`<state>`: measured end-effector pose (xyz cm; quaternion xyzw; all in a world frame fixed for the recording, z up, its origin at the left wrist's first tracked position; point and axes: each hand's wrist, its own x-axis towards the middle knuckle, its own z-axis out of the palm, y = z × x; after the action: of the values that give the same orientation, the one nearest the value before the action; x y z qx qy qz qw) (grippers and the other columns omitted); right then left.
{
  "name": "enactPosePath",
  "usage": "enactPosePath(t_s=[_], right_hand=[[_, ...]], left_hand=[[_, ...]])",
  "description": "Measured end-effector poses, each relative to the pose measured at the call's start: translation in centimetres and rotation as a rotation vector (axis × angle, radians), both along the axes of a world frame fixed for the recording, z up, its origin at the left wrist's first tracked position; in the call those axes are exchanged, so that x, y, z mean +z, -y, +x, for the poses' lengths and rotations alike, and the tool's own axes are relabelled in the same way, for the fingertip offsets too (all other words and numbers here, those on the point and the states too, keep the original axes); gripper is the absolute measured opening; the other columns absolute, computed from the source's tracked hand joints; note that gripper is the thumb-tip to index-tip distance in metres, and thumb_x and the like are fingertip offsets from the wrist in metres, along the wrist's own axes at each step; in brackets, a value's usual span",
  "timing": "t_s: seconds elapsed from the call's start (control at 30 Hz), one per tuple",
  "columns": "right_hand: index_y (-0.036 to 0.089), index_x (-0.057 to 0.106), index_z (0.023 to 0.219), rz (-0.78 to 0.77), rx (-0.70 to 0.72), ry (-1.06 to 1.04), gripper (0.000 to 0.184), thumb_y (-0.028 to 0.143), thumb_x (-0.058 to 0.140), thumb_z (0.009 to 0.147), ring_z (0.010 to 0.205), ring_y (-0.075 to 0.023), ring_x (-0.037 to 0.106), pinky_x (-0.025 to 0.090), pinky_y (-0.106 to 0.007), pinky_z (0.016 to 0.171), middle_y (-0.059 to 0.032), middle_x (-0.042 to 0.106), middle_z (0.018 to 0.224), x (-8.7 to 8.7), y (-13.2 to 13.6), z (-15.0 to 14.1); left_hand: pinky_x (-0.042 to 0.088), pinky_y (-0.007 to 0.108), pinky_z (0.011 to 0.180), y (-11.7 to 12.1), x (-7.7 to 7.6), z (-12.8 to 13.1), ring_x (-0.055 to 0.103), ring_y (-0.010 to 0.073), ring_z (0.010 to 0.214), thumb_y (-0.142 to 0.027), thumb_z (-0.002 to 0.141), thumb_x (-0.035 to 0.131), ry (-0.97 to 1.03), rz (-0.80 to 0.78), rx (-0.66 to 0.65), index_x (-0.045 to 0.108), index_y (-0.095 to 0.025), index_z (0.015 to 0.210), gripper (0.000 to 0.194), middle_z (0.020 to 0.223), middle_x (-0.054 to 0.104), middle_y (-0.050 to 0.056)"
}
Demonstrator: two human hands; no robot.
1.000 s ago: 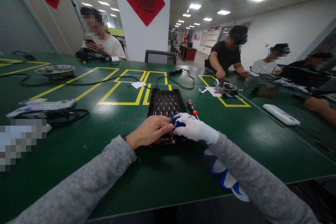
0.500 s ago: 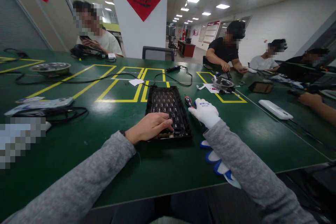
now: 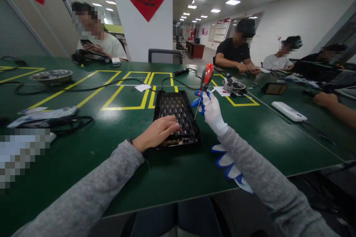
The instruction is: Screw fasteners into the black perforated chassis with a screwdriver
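A flat black casing (image 3: 175, 104) with rows of shiny keyboard-like shapes lies before me, its near edge showing small exposed parts. My left hand (image 3: 160, 131), bare, rests on its lower left part with fingers stretched out; the fingertips are partly hidden. My right hand (image 3: 213, 113), in a white and blue glove, is closed around a screwdriver (image 3: 207, 76). The red and black handle points up and the thin shaft slants down beside the casing's right edge. I cannot tell whether the tip touches anything. Below my right forearm lies another white and blue glove (image 3: 232, 170).
A metal dish (image 3: 51, 77) and cables are at the left, beside plastic packets (image 3: 44, 114). A bowl of small parts (image 3: 235, 86), a phone (image 3: 274, 89) and a white power bank-like block (image 3: 289, 111) lie to the right. Several people sit around the green table (image 3: 125, 177).
My right hand has raised the screwdriver from lying on the table to upright, its handle up, beside the casing. My left hand stays on the casing. The view has shifted slightly.
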<state>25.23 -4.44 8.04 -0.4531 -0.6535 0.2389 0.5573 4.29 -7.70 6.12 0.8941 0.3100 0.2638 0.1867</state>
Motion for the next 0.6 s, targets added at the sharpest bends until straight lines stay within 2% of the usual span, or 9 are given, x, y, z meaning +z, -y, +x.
enactPosePath(t_s=[0.07,0.17,0.27,0.33,0.47,0.6], right_hand=[[0.019,0.049,0.103,-0.057,0.225,-0.215,0.042,0.054,0.031,0.088,0.045,-0.0093,0.047,0.038,-0.021,0.043,-0.0005,0.061,0.067,-0.2,1.0,-1.2],[0.019,0.051,0.098,-0.139,0.391,-0.331,0.036,0.052,0.041,0.085,0.041,-0.0079,0.046,0.036,-0.019,0.038,0.0023,0.057,0.061,-0.6,2.2,-2.5],[0.02,0.05,0.095,-0.175,0.45,-0.361,0.033,0.05,0.046,0.083,0.04,-0.0071,0.046,0.036,-0.017,0.036,0.0037,0.057,0.06,-1.0,2.9,-3.0],[0.021,0.048,0.095,-0.178,0.471,-0.386,0.031,0.048,0.051,0.081,0.04,-0.0069,0.047,0.036,-0.017,0.035,0.0043,0.058,0.061,-1.2,3.0,-3.2],[0.021,0.045,0.093,-0.186,0.471,-0.442,0.033,0.042,0.062,0.075,0.041,-0.0067,0.048,0.036,-0.016,0.036,0.0058,0.057,0.06,-1.4,2.8,-3.4],[0.018,0.051,0.097,-0.227,0.506,-0.443,0.031,0.043,0.056,0.079,0.042,-0.0056,0.044,0.034,-0.016,0.038,0.0049,0.055,0.058,-0.9,3.2,-3.4]], left_hand=[[0.041,0.025,0.069,-0.1,0.0,0.3,0.053,0.0143,0.074,-0.042,0.09,0.041,0.047,0.002,0.067,0.066,-0.015,0.084,0.038,0.08,0.057,0.003],[0.041,0.023,0.061,0.1,0.4,0.8,0.053,0.0136,0.067,-0.044,0.079,0.059,0.101,-0.059,0.167,0.065,-0.014,0.081,0.03,0.076,0.06,0.002],[0.04,0.021,0.054,0.5,0.7,1.3,0.053,0.0121,0.06,-0.042,0.076,0.063,0.125,-0.176,0.177,0.066,-0.014,0.078,0.028,0.069,0.062,0.001],[0.042,0.021,0.055,0.8,0.8,1.4,0.055,0.0122,0.06,-0.039,0.078,0.062,0.133,-0.216,0.146,0.066,-0.013,0.079,0.026,0.07,0.064,0.002],[0.044,0.023,0.063,1.0,0.4,1.5,0.058,0.0139,0.067,-0.029,0.081,0.058,0.144,-0.148,0.117,0.067,-0.013,0.084,0.018,0.075,0.065,0.004],[0.045,0.026,0.073,1.0,0.1,1.5,0.059,0.0156,0.078,-0.021,0.084,0.053,0.159,-0.075,0.072,0.066,-0.014,0.087,0.015,0.085,0.066,0.005]])
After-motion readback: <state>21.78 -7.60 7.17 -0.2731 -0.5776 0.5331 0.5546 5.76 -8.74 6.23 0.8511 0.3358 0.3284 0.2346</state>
